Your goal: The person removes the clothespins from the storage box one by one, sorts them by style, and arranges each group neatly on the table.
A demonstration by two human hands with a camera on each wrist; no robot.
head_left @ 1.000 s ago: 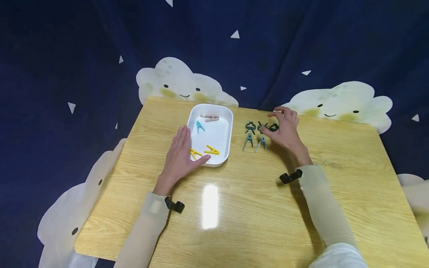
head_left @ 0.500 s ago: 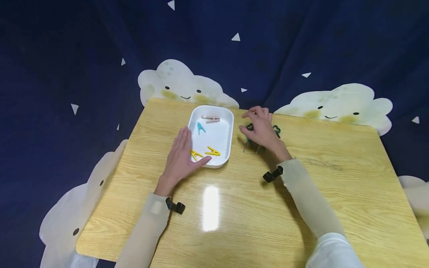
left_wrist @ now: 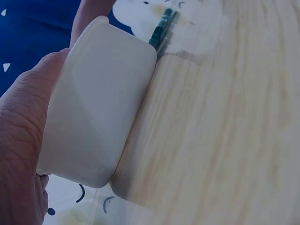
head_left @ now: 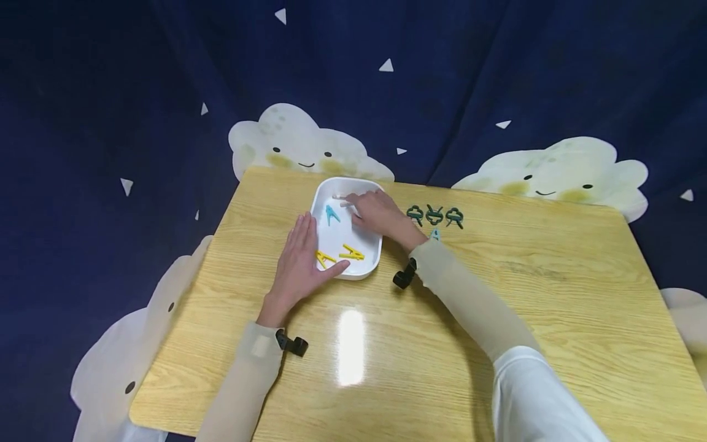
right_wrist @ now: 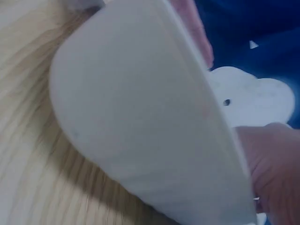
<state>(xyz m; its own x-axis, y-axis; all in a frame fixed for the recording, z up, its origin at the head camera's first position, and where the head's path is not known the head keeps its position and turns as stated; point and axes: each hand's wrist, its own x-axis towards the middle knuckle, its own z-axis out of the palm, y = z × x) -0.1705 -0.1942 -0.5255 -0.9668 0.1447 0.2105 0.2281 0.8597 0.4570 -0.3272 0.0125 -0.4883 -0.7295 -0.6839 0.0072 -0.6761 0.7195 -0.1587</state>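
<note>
Since half a second ago, swung with the right hand (head_left: 378,213) leftward, away from the dark green clips (head_left: 434,215) and into the white tray (head_left: 339,236). Uncovered by that move: the row of three dark green clips, lying on the table (head_left: 530,307) to the right of the right hand. Partly behind the right sleeve (head_left: 442,265), just nearer the body than that row: a teal clip (head_left: 436,234). Unchanged in pose with the left hand (head_left: 297,267): flat against the tray's left wall, fingers straight and unclenched, thumb out over the near edge.

Impossible to tell whether anything is pinched under the right hand, its grip being hidden from above and outside the right wrist view's clear sight. Directly at its index fingertip, partly covered: a pink clip (head_left: 345,204) in the tray. Just left of and nearer than that fingertip: a light blue clip (head_left: 331,214). Nearer the body, well apart from the right hand but close to the left thumb: two yellow clips (head_left: 351,255), also inside the tray.
</note>
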